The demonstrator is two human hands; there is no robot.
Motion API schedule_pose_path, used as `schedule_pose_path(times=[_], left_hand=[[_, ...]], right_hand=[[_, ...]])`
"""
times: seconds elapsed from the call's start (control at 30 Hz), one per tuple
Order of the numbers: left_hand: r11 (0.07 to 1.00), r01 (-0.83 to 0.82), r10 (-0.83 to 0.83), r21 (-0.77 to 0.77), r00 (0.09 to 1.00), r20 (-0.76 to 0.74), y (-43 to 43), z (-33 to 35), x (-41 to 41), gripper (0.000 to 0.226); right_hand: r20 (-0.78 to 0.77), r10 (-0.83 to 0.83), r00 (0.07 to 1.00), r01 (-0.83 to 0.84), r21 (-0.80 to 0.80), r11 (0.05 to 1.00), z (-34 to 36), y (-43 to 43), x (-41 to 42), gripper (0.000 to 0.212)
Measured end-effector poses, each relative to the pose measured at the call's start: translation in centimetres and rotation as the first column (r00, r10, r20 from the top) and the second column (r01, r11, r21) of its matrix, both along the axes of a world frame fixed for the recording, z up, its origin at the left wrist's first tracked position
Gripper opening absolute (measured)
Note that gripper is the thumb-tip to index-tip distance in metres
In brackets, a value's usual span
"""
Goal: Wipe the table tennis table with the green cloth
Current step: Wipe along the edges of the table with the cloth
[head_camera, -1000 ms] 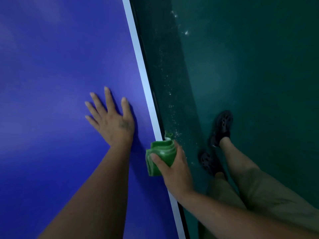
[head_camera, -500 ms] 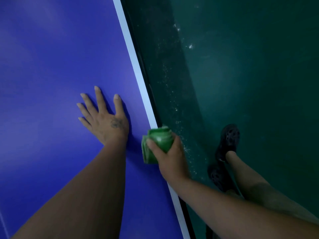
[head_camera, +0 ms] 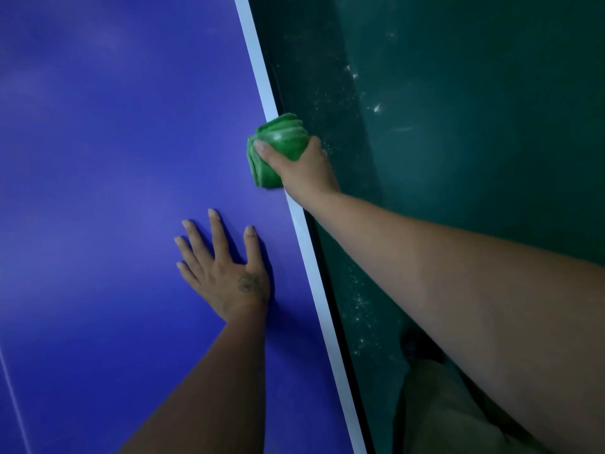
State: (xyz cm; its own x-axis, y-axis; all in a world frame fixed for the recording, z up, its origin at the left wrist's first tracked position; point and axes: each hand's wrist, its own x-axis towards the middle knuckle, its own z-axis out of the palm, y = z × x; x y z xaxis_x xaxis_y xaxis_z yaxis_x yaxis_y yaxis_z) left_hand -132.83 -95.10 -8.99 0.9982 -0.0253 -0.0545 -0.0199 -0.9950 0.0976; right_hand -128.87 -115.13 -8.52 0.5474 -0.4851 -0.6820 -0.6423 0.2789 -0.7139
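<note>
Edge pass advancing up the table tennis table (head_camera: 98, 126).
Left hand (head_camera: 226, 273) still flat, fingers spread, bracing. Green cloth (head_camera: 281, 142), bunched in the curled grip of my right hand (head_camera: 304, 172), has gone from left hand's 3 o'clock to 1 o'clock along the white edge line (head_camera: 258, 77); near stretch likely done.

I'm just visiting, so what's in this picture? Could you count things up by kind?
Hands: 2, the left hand flat on the table, the right hand gripping the cloth
Green cloth: 1
Table tennis table: 1
Total: 4
</note>
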Motion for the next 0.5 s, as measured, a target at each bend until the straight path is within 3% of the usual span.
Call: schedule_pose_path(times=[0.3,0.5], left_hand=[[1.0,0.023,-0.022,-0.016,0.999,0.05,0.0,0.0,-0.1,0.072],[0.998,0.022,-0.017,-0.059,0.997,0.077,0.2,-0.2,0.0,0.073]], right_hand=[[-0.084,0.076,0.994,-0.071,0.066,0.995,1.2,8.3,-15.0,0.094],[-0.096,0.008,0.995,0.002,0.112,0.994,0.9,7.7,-12.6,0.086]])
